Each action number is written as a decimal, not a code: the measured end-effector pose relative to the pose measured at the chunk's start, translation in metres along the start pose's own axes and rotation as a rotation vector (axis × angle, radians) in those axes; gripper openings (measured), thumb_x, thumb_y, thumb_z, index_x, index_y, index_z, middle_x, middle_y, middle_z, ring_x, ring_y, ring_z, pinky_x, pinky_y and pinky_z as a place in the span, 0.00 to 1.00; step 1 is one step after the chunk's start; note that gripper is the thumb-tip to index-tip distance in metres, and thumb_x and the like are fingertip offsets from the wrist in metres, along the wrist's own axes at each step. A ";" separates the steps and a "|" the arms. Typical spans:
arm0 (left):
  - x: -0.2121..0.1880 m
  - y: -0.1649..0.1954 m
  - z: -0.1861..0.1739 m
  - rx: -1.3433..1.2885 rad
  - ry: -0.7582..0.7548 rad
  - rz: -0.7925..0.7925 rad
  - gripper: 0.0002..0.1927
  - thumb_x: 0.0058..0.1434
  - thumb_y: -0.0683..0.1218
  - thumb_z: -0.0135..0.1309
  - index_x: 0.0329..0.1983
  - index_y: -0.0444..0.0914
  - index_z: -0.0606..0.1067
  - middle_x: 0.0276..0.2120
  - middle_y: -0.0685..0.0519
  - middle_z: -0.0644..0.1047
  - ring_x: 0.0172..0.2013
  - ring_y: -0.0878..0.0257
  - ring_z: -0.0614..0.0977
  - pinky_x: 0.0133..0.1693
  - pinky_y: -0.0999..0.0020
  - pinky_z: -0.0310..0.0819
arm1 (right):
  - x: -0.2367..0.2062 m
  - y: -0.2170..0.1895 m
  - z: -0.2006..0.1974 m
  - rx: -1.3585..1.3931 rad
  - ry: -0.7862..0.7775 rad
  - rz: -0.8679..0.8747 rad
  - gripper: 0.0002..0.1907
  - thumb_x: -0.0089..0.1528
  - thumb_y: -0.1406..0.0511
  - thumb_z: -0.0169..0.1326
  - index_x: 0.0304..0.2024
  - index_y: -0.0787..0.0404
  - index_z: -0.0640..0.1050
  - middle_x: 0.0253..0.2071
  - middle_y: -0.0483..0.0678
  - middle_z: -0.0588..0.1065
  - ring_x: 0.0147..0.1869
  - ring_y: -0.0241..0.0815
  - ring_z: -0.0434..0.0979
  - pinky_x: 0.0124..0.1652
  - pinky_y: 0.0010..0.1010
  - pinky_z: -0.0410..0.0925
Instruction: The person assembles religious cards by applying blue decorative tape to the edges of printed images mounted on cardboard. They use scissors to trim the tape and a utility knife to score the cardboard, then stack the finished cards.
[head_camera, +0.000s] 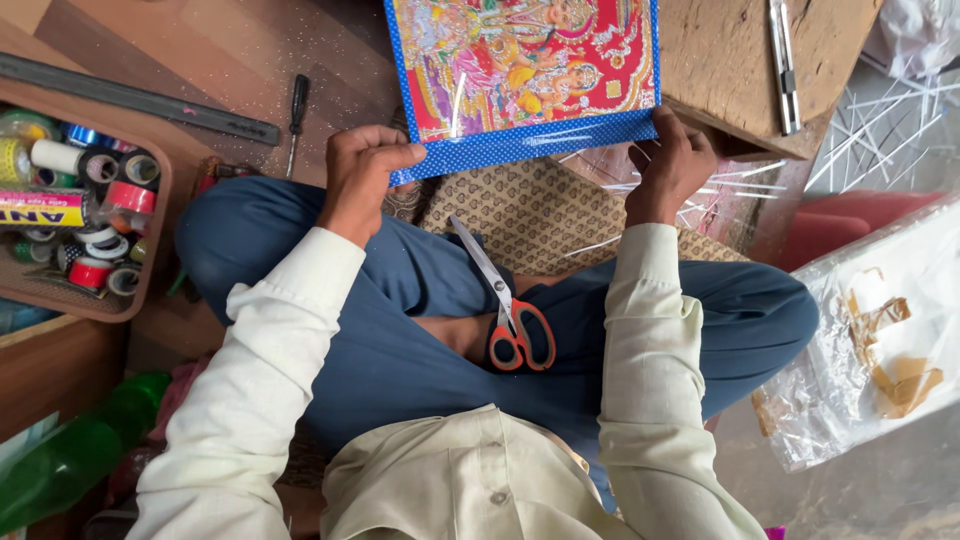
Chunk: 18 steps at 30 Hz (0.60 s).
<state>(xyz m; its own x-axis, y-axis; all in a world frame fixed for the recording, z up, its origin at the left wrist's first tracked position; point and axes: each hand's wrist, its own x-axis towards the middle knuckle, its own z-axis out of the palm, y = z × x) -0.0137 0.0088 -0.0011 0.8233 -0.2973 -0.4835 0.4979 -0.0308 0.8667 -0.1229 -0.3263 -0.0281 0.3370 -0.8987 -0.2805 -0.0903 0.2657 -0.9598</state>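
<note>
While your left hand and right hand each pinch a lower corner of the colourful picture with its blue dotted border, its top runs out of view. Below your grip, red-handled scissors lie on your lap. Left of it, a tray of tape rolls sits on the wooden floor; a screwdriver lies nearer.
</note>
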 end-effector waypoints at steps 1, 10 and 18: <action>0.000 -0.002 0.000 -0.004 -0.001 0.012 0.06 0.53 0.42 0.64 0.29 0.35 0.78 0.27 0.53 0.80 0.27 0.67 0.80 0.27 0.73 0.74 | -0.002 -0.001 0.001 -0.015 0.000 0.005 0.13 0.54 0.64 0.67 0.31 0.66 0.77 0.27 0.50 0.78 0.25 0.41 0.78 0.26 0.29 0.73; -0.001 -0.004 -0.002 -0.045 -0.017 0.025 0.05 0.52 0.41 0.63 0.29 0.35 0.79 0.27 0.53 0.81 0.26 0.68 0.80 0.26 0.73 0.74 | 0.001 -0.001 0.004 -0.077 0.062 -0.039 0.21 0.50 0.62 0.70 0.39 0.65 0.76 0.32 0.50 0.79 0.29 0.40 0.75 0.25 0.29 0.64; -0.006 -0.003 -0.002 -0.062 -0.009 0.084 0.04 0.52 0.38 0.60 0.29 0.31 0.78 0.27 0.50 0.81 0.25 0.66 0.80 0.24 0.72 0.73 | -0.025 0.022 0.026 -0.141 0.240 -0.016 0.51 0.49 0.59 0.73 0.65 0.66 0.57 0.63 0.63 0.62 0.61 0.58 0.69 0.54 0.52 0.70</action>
<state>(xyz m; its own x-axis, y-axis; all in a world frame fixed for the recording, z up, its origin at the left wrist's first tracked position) -0.0195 0.0121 -0.0012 0.8606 -0.3049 -0.4080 0.4433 0.0540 0.8947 -0.1086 -0.2890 -0.0425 0.1094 -0.9639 -0.2429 -0.2216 0.2146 -0.9513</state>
